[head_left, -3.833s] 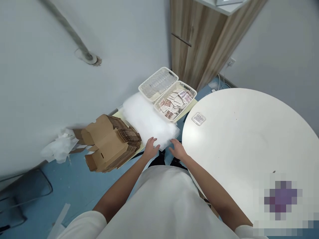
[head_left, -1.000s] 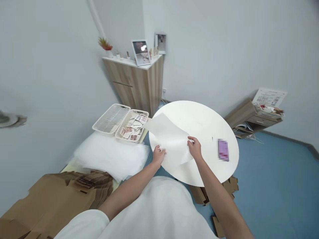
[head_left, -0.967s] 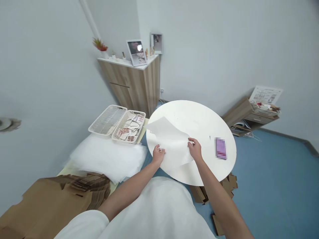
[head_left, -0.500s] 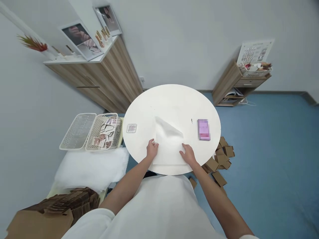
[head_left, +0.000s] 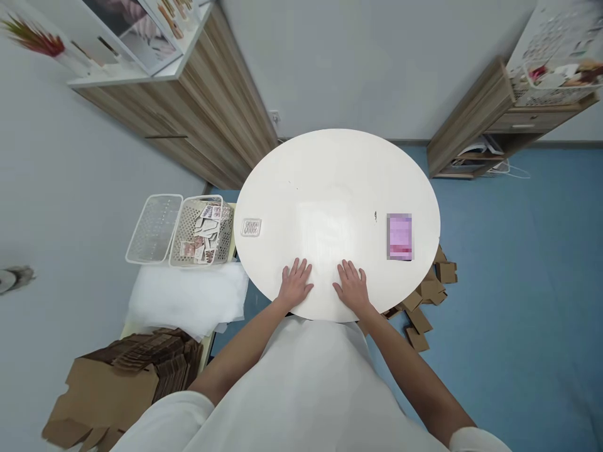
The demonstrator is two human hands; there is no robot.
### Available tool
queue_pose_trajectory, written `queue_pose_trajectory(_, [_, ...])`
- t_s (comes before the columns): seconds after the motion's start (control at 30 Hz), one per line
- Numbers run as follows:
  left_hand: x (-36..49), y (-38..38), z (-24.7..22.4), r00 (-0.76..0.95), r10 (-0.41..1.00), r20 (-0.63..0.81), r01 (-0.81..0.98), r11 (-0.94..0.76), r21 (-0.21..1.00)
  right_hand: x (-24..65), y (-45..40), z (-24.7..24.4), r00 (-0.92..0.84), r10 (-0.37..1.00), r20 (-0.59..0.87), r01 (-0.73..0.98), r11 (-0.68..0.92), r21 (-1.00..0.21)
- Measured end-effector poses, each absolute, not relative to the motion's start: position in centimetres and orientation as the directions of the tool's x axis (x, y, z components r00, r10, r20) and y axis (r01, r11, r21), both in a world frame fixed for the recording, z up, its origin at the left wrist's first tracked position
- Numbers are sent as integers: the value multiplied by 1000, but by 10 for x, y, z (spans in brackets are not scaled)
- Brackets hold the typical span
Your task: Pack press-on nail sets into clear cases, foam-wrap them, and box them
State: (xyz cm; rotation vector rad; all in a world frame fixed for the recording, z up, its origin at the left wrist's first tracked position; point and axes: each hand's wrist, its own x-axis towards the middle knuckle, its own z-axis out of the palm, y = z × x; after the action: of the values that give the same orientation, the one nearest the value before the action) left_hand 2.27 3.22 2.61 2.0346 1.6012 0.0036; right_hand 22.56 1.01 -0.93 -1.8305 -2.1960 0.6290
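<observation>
My left hand (head_left: 295,284) lies flat near the front edge of the white oval table (head_left: 330,150), fingers spread and palm down. Likewise my right hand (head_left: 351,285) rests flat a short way to the right, holding nothing. Between and beyond them is a paler, brighter patch on the tabletop; whether it is a flat white sheet or glare I cannot tell. A small clear case (head_left: 251,227) with little pieces in it sits at the table's left. On the right is a purple box-like item (head_left: 400,236), its face blurred out.
Left of the table are a white lidded basket (head_left: 176,254) of cards, a stack of white translucent sheets (head_left: 188,298) and folded cardboard (head_left: 110,392). Small cardboard boxes (head_left: 431,290) lie on the floor at right. Wooden cabinets (head_left: 226,119) stand behind.
Both hands have gone from touching a white sheet with a lifted, folded corner to lying flat, fingers spread. The raised corner no longer shows. The camera view has shifted.
</observation>
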Motion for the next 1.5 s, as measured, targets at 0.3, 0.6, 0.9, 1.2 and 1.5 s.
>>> queue_pose_trajectory(0.3, [8, 72, 23, 398, 850, -346, 859, -212, 467, 210, 24, -5, -51, 988, -146, 915, -13, -403])
queue_pose_trajectory(0.6, [-50, 77, 34, 264, 914, -309, 746, 10, 666, 156, 46, 17, 55, 995, -82, 926, -82, -367])
queue_pose_trajectory(0.9, [-164, 143, -3, -204, 950, -236, 488, 308, 817, 23, 128, 19, -175, 923, -342, 648, -154, -746])
queue_pose_trajectory(1.2, [-171, 157, -10, -181, 899, -398, 302, 436, 848, -28, 153, 20, -229, 838, -496, 335, -410, -848])
queue_pose_trajectory(1.5, [-149, 140, 3, -90, 916, -390, 283, 399, 872, -2, 133, 23, -135, 870, -474, 348, -407, -845])
